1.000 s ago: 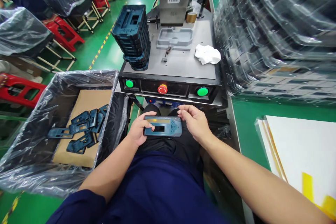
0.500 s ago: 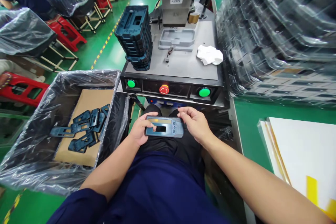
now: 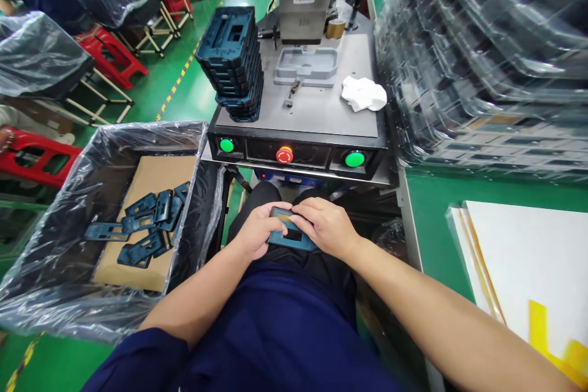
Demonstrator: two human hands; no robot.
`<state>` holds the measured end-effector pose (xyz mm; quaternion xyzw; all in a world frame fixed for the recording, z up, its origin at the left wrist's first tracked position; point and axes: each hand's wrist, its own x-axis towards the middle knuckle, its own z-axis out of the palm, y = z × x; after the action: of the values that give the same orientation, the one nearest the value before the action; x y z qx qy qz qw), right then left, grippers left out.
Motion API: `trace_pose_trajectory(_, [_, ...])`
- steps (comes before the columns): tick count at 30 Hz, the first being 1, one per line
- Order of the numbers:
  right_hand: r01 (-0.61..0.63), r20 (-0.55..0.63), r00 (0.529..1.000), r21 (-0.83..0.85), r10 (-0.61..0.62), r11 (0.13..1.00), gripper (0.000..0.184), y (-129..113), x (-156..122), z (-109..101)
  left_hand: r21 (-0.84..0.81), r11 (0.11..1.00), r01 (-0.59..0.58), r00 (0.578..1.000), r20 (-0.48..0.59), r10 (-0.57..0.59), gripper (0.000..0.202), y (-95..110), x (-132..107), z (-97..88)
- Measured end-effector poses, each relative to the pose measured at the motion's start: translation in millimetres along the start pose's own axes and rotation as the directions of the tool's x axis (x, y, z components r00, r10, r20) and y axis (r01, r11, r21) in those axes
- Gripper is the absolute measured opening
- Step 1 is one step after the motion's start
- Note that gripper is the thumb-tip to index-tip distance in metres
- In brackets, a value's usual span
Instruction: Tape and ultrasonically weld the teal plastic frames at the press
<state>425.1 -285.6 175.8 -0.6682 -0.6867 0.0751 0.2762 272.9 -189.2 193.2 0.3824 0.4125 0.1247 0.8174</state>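
Note:
A blue-grey plastic housing [image 3: 298, 237] with a dark rectangular window lies across my lap, held between both hands. Its left end is gripped by my left hand [image 3: 260, 229], the thumb bent over the face beside the window. My right hand [image 3: 327, 226] wraps over the right end, its thumb pressed on the upper part near a yellowish strip. That hand hides the housing's right end and its printed symbols. Ahead is a press machine with a grey fixture [image 3: 307, 66] on its metal plate.
Left of the fixture stands a stack of dark blue frames [image 3: 232, 61]. A plastic-lined bin [image 3: 98, 300] at left holds several similar housings [image 3: 147, 220] on cardboard. Green buttons flank a red stop button [image 3: 284, 154]. Wrapped trays [image 3: 482, 61] rise at right, above white sheets [image 3: 528, 257].
My right hand has come down from the housing's upper right corner and now covers its right end. My left hand and the housing have shifted slightly right.

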Motion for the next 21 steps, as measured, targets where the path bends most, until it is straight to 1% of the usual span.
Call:
trace_pose_trajectory(3, [0.007,0.041,0.999,-0.068,-0.004,0.998,0.029,-2,1,-4,0.009,1.000,-0.012,1.000,-0.003,0.012,0.046,-1,1,0.7])
trace_pose_trajectory(5, [-0.020,0.050,0.998,-0.069,0.023,0.997,0.028,-1,1,-4,0.007,0.999,-0.033,0.999,0.004,0.032,0.047,-2,3,-2.7])
trace_pose_trajectory(8, [-0.098,-0.027,0.995,0.017,0.098,0.995,0.027,3,1,-1,0.014,0.996,-0.090,0.996,0.029,0.090,0.048,-5,4,-10.5])
trace_pose_trajectory(11, [-0.163,-0.125,0.976,0.133,0.180,0.978,0.027,10,1,2,0.044,0.986,-0.159,0.987,0.035,0.157,0.048,-7,5,-17.6])
trace_pose_trajectory(15, [-0.181,-0.164,0.962,0.225,0.220,0.957,0.025,14,2,3,0.046,0.981,-0.190,0.982,-0.004,0.191,0.047,-6,6,-22.3])
trace_pose_trajectory(17, [-0.141,-0.162,0.970,0.233,0.182,0.962,0.026,11,2,0,-0.008,0.984,-0.178,0.984,-0.024,0.178,0.048,-3,8,-23.4])
trace_pose_trajectory(18, [-0.102,-0.148,0.980,0.219,0.136,0.970,0.030,9,1,-3,-0.051,0.985,-0.163,0.986,-0.035,0.162,0.049,-2,8,-24.1])
trace_pose_trajectory(20, [0.006,-0.074,0.997,0.159,0.006,0.987,0.050,3,0,-8,-0.164,0.979,-0.123,0.991,-0.067,0.114,0.049,2,9,-26.4])
trace_pose_trajectory(21, [0.066,-0.013,0.998,0.121,-0.064,0.991,0.061,1,-1,-10,-0.223,0.970,-0.100,0.993,-0.081,0.084,0.049,3,10,-28.1])
